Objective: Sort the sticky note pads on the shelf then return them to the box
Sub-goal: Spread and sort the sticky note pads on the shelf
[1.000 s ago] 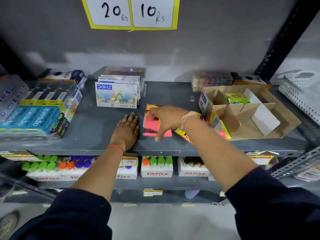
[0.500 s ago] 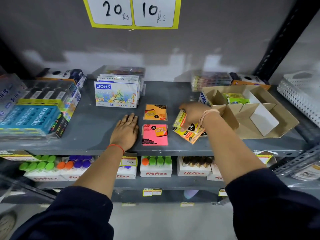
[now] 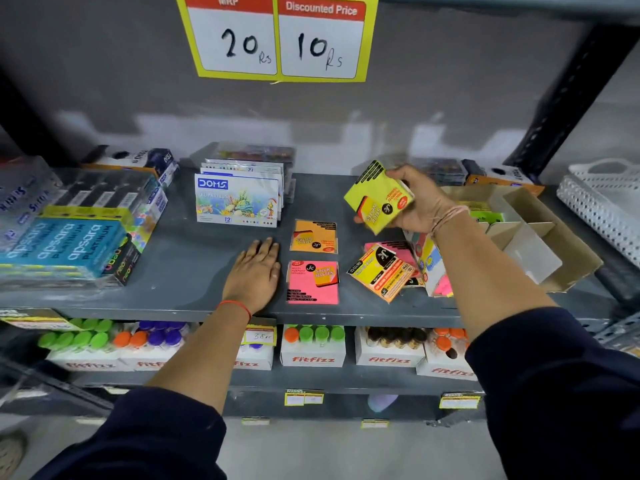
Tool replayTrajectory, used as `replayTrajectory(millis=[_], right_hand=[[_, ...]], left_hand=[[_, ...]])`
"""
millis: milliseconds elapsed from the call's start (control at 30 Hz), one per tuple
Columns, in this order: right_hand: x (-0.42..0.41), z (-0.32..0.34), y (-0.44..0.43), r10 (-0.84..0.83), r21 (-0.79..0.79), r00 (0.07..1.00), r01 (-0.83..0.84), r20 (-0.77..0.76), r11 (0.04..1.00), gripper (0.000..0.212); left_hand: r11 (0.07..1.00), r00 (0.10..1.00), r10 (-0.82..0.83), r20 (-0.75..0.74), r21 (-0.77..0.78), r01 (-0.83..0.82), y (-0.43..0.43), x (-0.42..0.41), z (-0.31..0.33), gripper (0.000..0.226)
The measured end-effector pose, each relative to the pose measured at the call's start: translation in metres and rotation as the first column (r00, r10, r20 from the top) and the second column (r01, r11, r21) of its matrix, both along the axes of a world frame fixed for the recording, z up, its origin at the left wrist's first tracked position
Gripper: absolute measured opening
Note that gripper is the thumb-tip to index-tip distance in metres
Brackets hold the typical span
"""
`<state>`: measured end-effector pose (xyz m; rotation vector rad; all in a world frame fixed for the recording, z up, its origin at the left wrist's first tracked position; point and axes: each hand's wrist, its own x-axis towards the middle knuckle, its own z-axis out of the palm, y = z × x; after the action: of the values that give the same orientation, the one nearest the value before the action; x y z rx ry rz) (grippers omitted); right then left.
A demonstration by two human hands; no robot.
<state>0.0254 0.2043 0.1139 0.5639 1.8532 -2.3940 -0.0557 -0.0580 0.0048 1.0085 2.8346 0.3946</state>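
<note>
While the right hand (image 3: 420,202) holds a yellow pad (image 3: 379,199) tilted in the air above the shelf (image 3: 173,271), pinched by its far edge between thumb and fingers, the head view shows the left hand (image 3: 254,271) lying flat and open on the shelf, gripping nothing. An orange pad (image 3: 314,236) and a pink pad (image 3: 313,282) lie apart in a column just beside that hand, while a loose heap of pads (image 3: 394,270) leans against the cardboard box (image 3: 554,244). I judge the edge grip shallow, so the glossy wrapper could slip and drop onto the sorted pads, and the forearm crossing over the heap could sweep a pad off the front lip
</note>
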Motion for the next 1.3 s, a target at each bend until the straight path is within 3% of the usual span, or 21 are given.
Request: replayTrajectory(millis=[133, 200, 233, 300, 367, 433, 500, 767, 867, 967, 1067, 1167, 1233, 1300], right_hand=[[-0.006, -0.01, 0.0, 0.008, 0.091, 0.996, -0.016, 0.087, 0.996, 0.022], [-0.015, -0.011, 0.0, 0.011, 0.233, 0.996, -0.032, 0.093, 0.972, 0.007], [-0.019, -0.012, 0.0, 0.032, 0.396, 0.995, -0.068, 0.097, 0.916, 0.008], [-0.028, -0.013, 0.0, 0.078, 0.712, 0.981, -0.182, 0.176, 0.679, 0.02], [-0.034, -0.015, -0.003, 0.075, 0.826, 0.958, -0.277, 0.277, 0.491, 0.026], [-0.039, -0.019, -0.006, 0.081, 0.857, 0.93, -0.362, 0.358, 0.368, 0.026], [-0.045, -0.026, -0.007, 0.089, 0.852, 0.907, -0.418, 0.412, 0.315, 0.026], [-0.05, -0.038, -0.006, 0.08, 0.842, 0.892, -0.448, 0.445, 0.302, 0.036], [-0.03, -0.011, -0.02, 0.042, 0.915, 0.926, -0.378, 0.376, 0.138, 0.053], [0.003, -0.004, -0.044, -0.054, 0.88, 0.881, -0.473, 0.471, -0.042, 0.079], [0.029, -0.025, -0.062, -0.128, 0.813, 0.81, -0.581, 0.572, -0.041, 0.099], [0.039, -0.04, -0.065, -0.124, 0.852, 0.846, -0.523, 0.518, -0.01, 0.095], [0.041, -0.033, -0.058, -0.069, 0.883, 0.882, -0.459, 0.466, 0.096, 0.081], [0.042, -0.02, -0.044, -0.019, 0.869, 0.91, -0.39, 0.415, 0.305, 0.061]], left_hand=[[1.0, 1.0, 0.005, -0.002, -0.003, -0.005, 0.0, 0.0, 0.0, 0.049], [1.0, 1.0, 0.007, -0.006, -0.007, -0.007, 0.001, -0.001, -0.001, 0.049], [1.0, 1.0, 0.01, -0.006, -0.003, -0.01, 0.001, -0.001, -0.001, 0.049], [1.0, 1.0, 0.009, -0.002, 0.008, -0.009, 0.001, -0.001, 0.0, 0.049], [1.0, 1.0, -0.001, 0.008, 0.013, 0.001, 0.001, -0.003, -0.001, 0.049], [1.0, 1.0, -0.005, 0.013, 0.01, 0.005, 0.001, -0.004, -0.001, 0.049], [1.0, 1.0, -0.001, 0.01, 0.004, 0.001, 0.002, -0.005, -0.003, 0.05], [1.0, 1.0, -0.002, 0.002, -0.017, 0.002, 0.001, -0.005, -0.005, 0.062], [1.0, 1.0, 0.004, -0.009, -0.015, -0.004, 0.003, -0.005, -0.004, 0.05], [1.0, 1.0, 0.007, -0.009, 0.001, -0.007, 0.002, -0.004, -0.003, 0.048], [1.0, 1.0, 0.01, 0.008, -0.004, -0.01, 0.002, -0.003, -0.003, 0.048], [1.0, 1.0, 0.005, 0.008, -0.013, -0.005, 0.002, -0.001, -0.002, 0.049], [1.0, 1.0, 0.007, 0.009, -0.017, -0.007, 0.002, -0.001, -0.002, 0.049], [1.0, 1.0, 0.007, 0.009, -0.015, -0.007, 0.002, -0.001, -0.002, 0.049]])
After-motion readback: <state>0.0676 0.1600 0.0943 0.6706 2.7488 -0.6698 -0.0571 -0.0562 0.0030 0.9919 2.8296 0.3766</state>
